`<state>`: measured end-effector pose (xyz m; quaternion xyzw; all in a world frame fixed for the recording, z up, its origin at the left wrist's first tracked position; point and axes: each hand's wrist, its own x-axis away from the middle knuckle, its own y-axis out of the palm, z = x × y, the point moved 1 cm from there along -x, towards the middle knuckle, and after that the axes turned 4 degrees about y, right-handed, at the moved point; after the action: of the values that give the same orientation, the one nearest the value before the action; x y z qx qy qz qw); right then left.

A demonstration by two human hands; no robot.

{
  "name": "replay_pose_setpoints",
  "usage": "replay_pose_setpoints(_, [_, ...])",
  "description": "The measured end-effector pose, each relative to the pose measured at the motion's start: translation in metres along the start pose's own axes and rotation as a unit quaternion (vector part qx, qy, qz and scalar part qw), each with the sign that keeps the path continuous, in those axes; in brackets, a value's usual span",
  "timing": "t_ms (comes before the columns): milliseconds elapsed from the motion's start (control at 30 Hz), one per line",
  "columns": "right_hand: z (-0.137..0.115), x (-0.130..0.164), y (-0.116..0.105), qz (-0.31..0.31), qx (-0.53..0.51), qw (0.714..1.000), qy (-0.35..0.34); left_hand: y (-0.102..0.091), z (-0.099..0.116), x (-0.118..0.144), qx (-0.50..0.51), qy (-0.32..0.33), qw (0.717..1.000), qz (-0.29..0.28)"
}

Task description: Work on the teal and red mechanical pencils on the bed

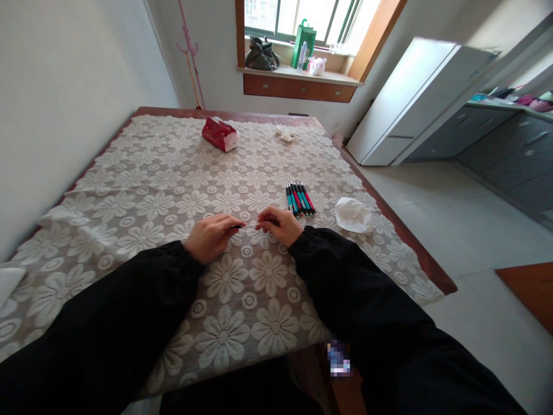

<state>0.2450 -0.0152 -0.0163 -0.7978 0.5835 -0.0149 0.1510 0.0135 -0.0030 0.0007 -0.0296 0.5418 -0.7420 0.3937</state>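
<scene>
Over the near middle of the table, my left hand [215, 235] is closed, fingers pinched on a dark end. From there a thin white stick [251, 225], much like a pen refill, spans the small gap to my right hand. The fingers of my right hand [279, 225] are closed around its other end, and both ends are partly hidden. Just beyond my right hand lies a row of several click pens [300, 197] in teal, red and black, side by side. A crumpled white tissue [353, 215] rests to their right.
A flower-patterned lace cloth [151, 206] covers the table. Farther back sit a red tissue pack [219, 134] and a small crumpled tissue [285, 135]. White paper [9, 282] shows at the left edge. Beyond the table's right side stands a white fridge [410, 98].
</scene>
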Motion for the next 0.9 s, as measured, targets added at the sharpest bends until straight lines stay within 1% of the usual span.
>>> replay_pose_setpoints(233, [-0.002, 0.001, -0.001, 0.003, 0.028, 0.999, -0.025, -0.001, 0.002, 0.000, 0.008, -0.007, 1.000, 0.006])
replay_pose_setpoints(433, [-0.007, 0.002, -0.001, -0.022, 0.053, 0.998, -0.031, 0.000, 0.000, 0.000, 0.006, -0.005, 1.000, 0.005])
replay_pose_setpoints(600, [-0.008, 0.003, 0.000, -0.006, 0.066, 0.997, -0.038, -0.001, 0.000, 0.001, 0.012, -0.005, 1.000, 0.001])
replay_pose_setpoints(733, [-0.008, 0.003, 0.000, 0.013, 0.107, 0.994, -0.034, -0.001, 0.000, 0.001, 0.012, -0.007, 1.000, -0.001])
replay_pose_setpoints(800, [-0.009, 0.002, -0.002, 0.031, 0.138, 0.989, -0.046, -0.001, 0.000, 0.001, 0.012, -0.006, 1.000, 0.001])
replay_pose_setpoints(900, [-0.011, 0.002, -0.004, 0.038, 0.171, 0.981, -0.084, -0.002, 0.002, 0.001, 0.017, -0.006, 1.000, 0.006])
